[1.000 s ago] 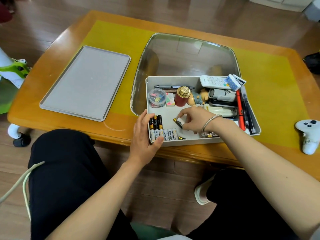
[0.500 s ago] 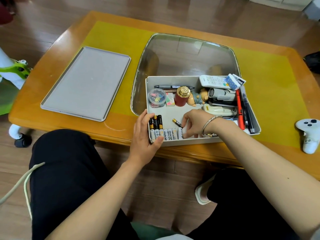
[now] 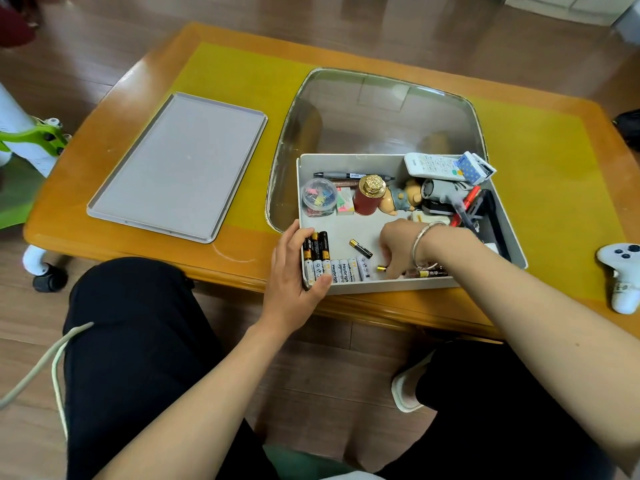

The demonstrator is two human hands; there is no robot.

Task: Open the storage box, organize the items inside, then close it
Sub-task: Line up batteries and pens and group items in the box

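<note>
Two batteries [image 3: 427,273] half hidden under right hand [image 3: 403,249].

Person is wearing black trousers [image 3: 138,358], bare forearms, no sleeves showing. Silver bangle [image 3: 420,239] is circling the right wrist. Pale drawstring cord [image 3: 52,362] is hanging at left hip. White slipper [image 3: 403,389] showing on one foot.

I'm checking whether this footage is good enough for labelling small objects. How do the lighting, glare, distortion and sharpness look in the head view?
Head view: even, soft light with faint shadows; the glass panel in the table reflects the room; wide-angle bending curves the table edges; the row of white batteries is sharp enough that part of the print reads, while the right hand is slightly soft.
</note>
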